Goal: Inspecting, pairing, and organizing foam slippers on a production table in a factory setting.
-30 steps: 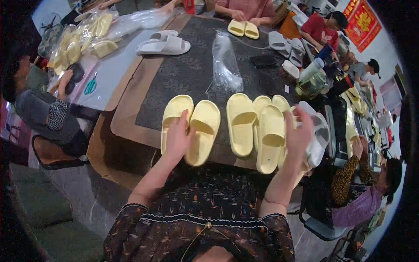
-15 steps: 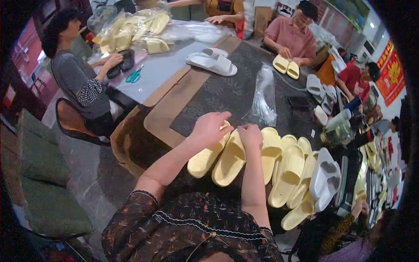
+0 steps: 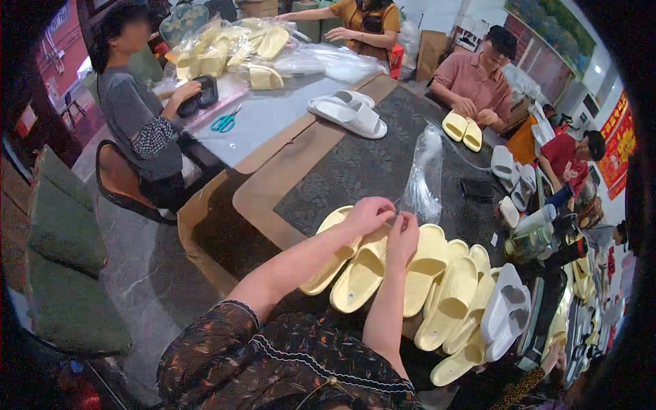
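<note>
My left hand [image 3: 371, 216] is closed in a pinch above the toe ends of the yellow slippers. Close beside it, my right hand [image 3: 404, 238] pinches too, fingertips nearly meeting the left ones. Whatever lies between them is too small to make out. Under my hands is a ribbed yellow slipper [image 3: 361, 273], with another yellow slipper [image 3: 328, 270] to its left, partly behind my left forearm. Right of my right wrist lies a third yellow slipper [image 3: 425, 270]. Just beyond my fingertips rests a bundle of thin clear plastic strands [image 3: 425, 181].
More yellow slippers [image 3: 452, 294] and grey slippers [image 3: 506, 311] line the table's right edge. A white slipper pair [image 3: 348, 113] lies farther back. Teal scissors [image 3: 225, 121] and bagged yellow slippers [image 3: 232, 51] are on the left table. Co-workers sit and stand around, one holding dark slippers [image 3: 198, 96].
My left hand has moved right from the left slippers, its fingers now pinched beside my right hand. Both hands sit nearer the strand bundle. The whole view has shifted slightly.
</note>
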